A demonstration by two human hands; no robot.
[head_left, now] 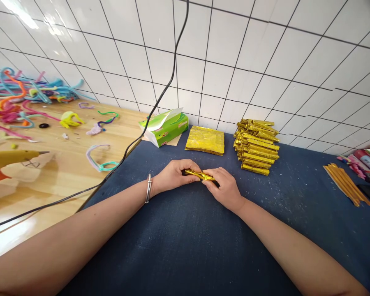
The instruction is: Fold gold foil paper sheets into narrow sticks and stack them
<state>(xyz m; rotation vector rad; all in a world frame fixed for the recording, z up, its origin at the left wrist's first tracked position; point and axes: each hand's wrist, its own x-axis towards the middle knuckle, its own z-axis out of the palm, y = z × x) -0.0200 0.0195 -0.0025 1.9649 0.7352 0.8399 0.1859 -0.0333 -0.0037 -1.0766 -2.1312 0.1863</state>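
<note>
At the centre of the frame, on the dark blue cloth (179, 246) that covers the tabletop, both hands meet over a narrow gold foil strip (200, 175). The left hand (172, 176) grasps its left end with curled fingers, a silver bangle (148, 188) on that wrist; the right hand (223, 188) pinches the right end, fingertips pressed onto the foil. The strip lies almost level between them, just above the cloth.

Behind the hands, toward the tiled wall, a flat stack of gold foil sheets (205, 140) lies beside a taller pile of folded gold strips (257, 146). Just left of the sheets sits a green tissue box (165, 127) with a tissue sticking out. At the right edge of the frame lies a fan of thin orange sticks (347, 183).

Over on the left, the bare wooden tabletop (49, 181) carries tangled coloured pipe cleaners (15, 94) and a yellow glue gun (9, 160). A black cable (160, 100) hangs down across the view.
</note>
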